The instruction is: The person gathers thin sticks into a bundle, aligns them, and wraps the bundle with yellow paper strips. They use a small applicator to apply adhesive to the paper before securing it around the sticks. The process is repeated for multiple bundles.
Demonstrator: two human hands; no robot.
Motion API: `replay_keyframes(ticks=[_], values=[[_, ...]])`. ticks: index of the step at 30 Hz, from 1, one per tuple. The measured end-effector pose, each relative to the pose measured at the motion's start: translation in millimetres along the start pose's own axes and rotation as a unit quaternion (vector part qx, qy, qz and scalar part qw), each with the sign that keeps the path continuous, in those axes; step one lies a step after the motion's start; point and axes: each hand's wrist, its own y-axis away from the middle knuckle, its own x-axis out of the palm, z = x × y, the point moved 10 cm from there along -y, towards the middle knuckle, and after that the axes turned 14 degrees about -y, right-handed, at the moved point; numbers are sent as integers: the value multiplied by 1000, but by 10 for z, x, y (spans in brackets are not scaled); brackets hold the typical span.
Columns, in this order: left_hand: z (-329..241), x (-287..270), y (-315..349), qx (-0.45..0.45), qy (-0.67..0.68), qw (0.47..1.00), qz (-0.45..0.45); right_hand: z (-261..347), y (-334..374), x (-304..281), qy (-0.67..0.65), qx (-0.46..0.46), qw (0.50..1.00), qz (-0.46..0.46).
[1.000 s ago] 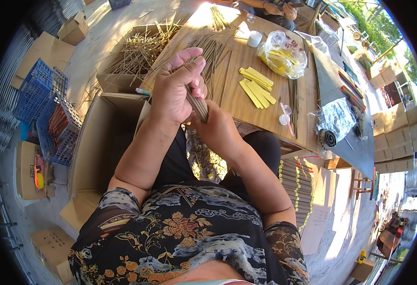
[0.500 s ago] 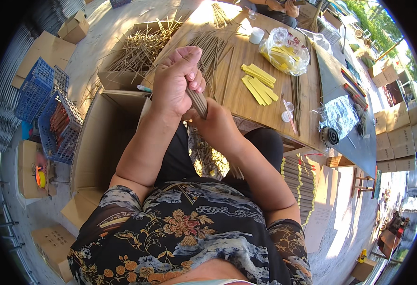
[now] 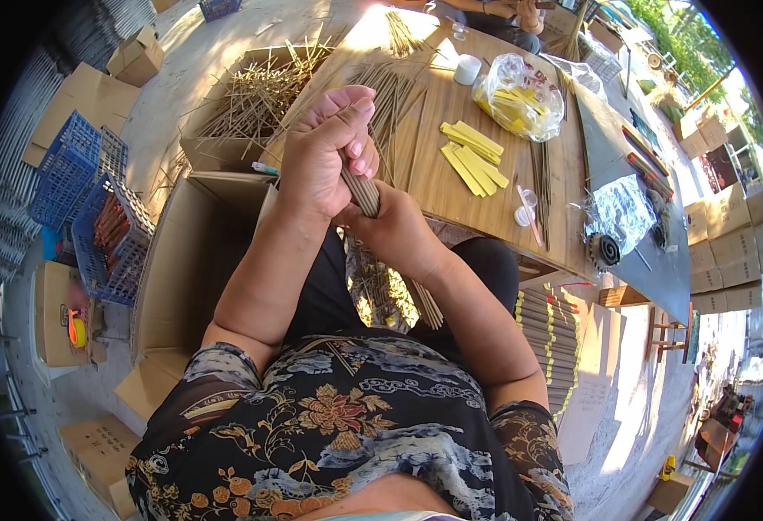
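Observation:
A bundle of thin brown incense sticks (image 3: 361,189) slants across in front of my body. My left hand (image 3: 322,161) is closed round its upper part, the thumb lying over the curled fingers. Just below, my right hand (image 3: 392,224) is wrapped round the same bundle, and the lower stick ends show beneath my right wrist. On the wooden table (image 3: 433,165) beyond my hands lie loose incense sticks (image 3: 390,100), with flat yellow paper strips (image 3: 472,159) to their right.
An open cardboard box (image 3: 194,252) stands at my left, near a box of jumbled sticks (image 3: 255,95) and blue crates (image 3: 112,243). A clear bag (image 3: 520,95) and white jar (image 3: 467,69) stand on the table. Yellow-banded bundles (image 3: 548,339) lie at right. Another person (image 3: 520,26) sits across.
Both hands keep their grip on the bundle. It has turned slightly, and its lower stick ends show more below my right wrist.

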Motion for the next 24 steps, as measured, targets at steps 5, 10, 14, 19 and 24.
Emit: replay_keyframes(ticks=[5,10,14,19,24], values=[[-282,-100,-53,84,99,991,23,54,41,-100,60,34,997,-42],[-168,-100,137,135,11,990,31,252,31,-177,124,-22,988,-89],[0,-217,190,102,-131,977,-130,264,56,-121,217,-116,964,-100],[69,-1,138,-12,28,999,-27,261,86,-17,77,-138,986,-54],[110,-208,75,10,-16,986,-165,283,32,-141,276,-87,951,-111]])
